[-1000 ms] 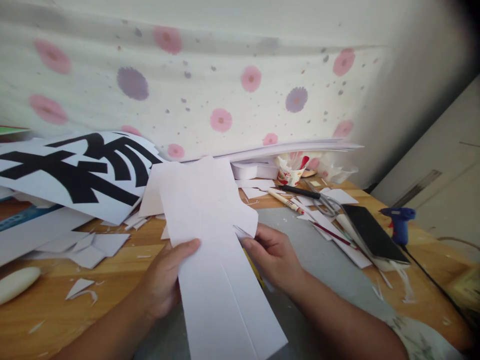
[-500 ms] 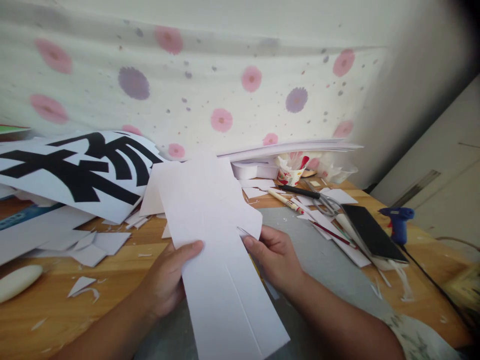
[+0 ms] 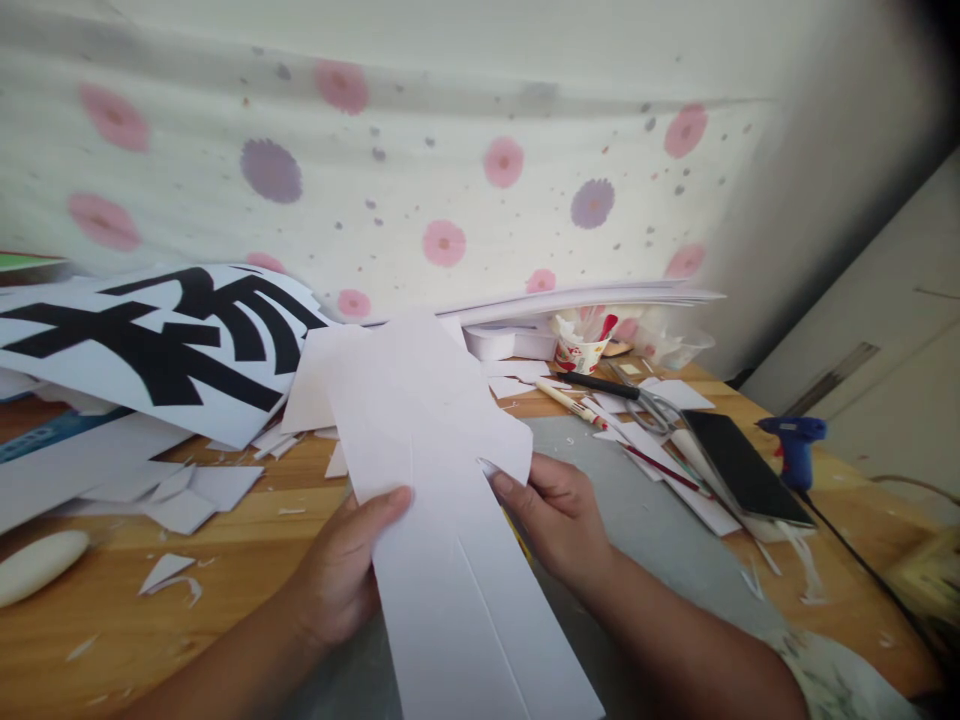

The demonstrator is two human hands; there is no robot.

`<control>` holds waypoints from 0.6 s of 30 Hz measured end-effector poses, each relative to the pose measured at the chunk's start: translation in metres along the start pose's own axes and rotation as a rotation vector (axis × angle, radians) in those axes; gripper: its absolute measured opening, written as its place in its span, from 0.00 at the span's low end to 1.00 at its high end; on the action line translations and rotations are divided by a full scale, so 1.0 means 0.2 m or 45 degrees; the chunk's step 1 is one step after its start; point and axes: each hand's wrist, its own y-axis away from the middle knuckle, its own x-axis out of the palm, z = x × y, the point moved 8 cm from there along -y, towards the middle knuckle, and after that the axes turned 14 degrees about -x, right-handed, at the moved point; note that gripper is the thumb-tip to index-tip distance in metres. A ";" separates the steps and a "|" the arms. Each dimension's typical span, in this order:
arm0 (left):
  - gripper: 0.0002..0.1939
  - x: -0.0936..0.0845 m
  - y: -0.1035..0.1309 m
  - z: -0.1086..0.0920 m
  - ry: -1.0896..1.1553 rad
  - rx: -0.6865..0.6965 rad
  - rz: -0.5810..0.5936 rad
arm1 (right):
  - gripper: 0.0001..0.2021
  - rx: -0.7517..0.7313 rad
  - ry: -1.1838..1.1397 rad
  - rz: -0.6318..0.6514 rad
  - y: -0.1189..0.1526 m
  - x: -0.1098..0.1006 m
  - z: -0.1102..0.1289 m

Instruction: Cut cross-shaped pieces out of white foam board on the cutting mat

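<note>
A long white sheet of card [image 3: 450, 500] with a stepped, rounded outline is held up in front of me, a scored line running along its lower part. My left hand [image 3: 349, 565] grips its left edge, thumb on top and fingers underneath. At the right edge, my right hand [image 3: 555, 510] is closed beside a short cut in the card. A thin pointed tip [image 3: 486, 465] shows by its thumb, and a yellow strip [image 3: 523, 540] shows below the hand. Together they look like a craft knife, mostly hidden by card and fingers.
A grey cutting mat [image 3: 600, 470] lies under my hands on the wooden table [image 3: 247, 540]. To the left are black-lettered sheets [image 3: 247, 385] and card scraps. Scissors [image 3: 652, 405], a pencil [image 3: 570, 402], a phone [image 3: 742, 465], a paper cup [image 3: 577, 350] and a blue glue gun [image 3: 795, 445] lie right.
The card has shifted slightly down and to the right, its top edge lower. Both hands keep their hold and have moved a little with it.
</note>
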 end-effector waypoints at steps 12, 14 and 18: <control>0.22 -0.01 -0.01 0.02 -0.053 0.033 0.149 | 0.17 0.268 -0.495 0.000 0.04 0.06 -0.10; 0.21 -0.01 0.00 0.03 -0.083 0.035 0.154 | 0.18 0.332 -0.583 0.011 0.05 0.08 -0.12; 0.23 -0.04 0.00 0.03 -0.120 0.036 0.129 | 0.18 0.341 -0.588 0.093 0.06 0.08 -0.12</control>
